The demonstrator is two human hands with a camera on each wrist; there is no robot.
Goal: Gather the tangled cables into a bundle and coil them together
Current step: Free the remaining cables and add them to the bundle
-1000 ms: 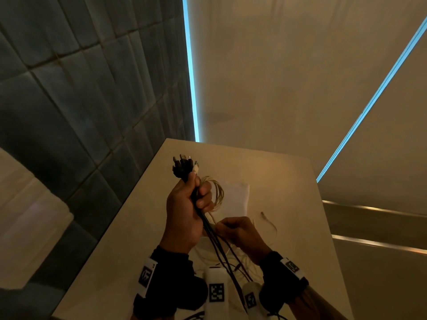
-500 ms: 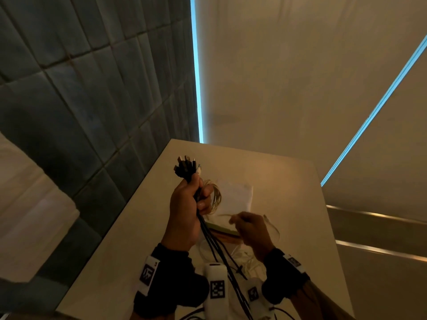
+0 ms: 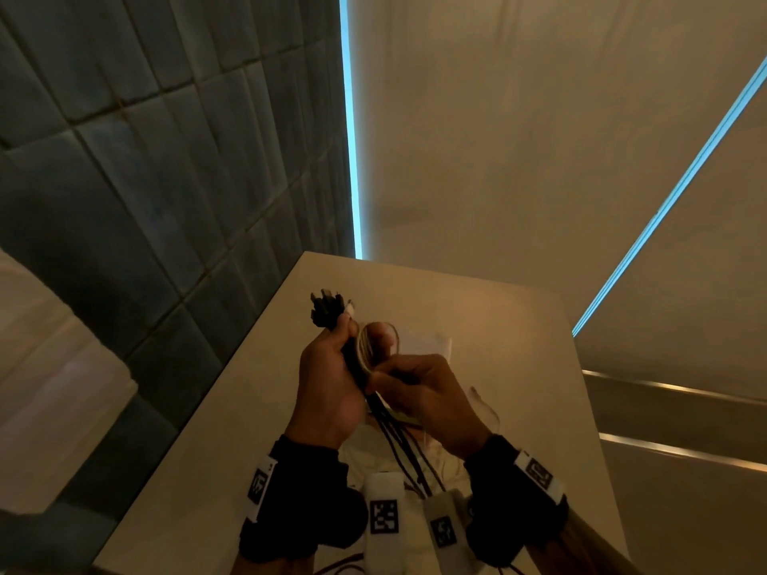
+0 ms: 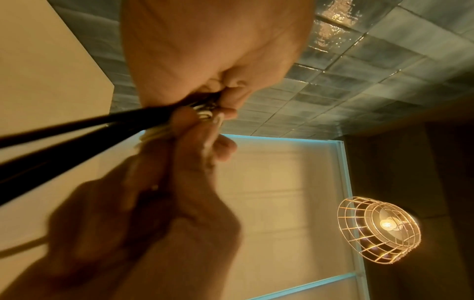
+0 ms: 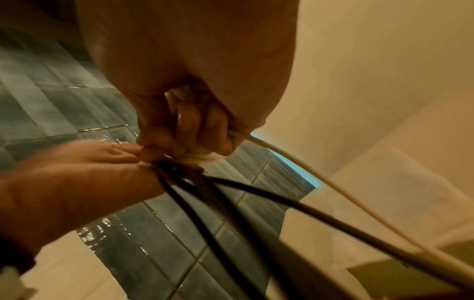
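My left hand (image 3: 328,379) grips the black cables (image 3: 404,446) as anchor; beside it, my right hand (image 3: 427,398) pinches 1 white cable (image 5: 295,160) for coiling.

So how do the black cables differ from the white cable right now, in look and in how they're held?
The black cables are several dark strands; the white cable is one pale strand. The left hand grips the black cables in its fist, plugs sticking out above; the right hand pinches the white cable. The black cables hang fairly straight; the white cable forms loops beside the fist. Both meet where the hands touch.
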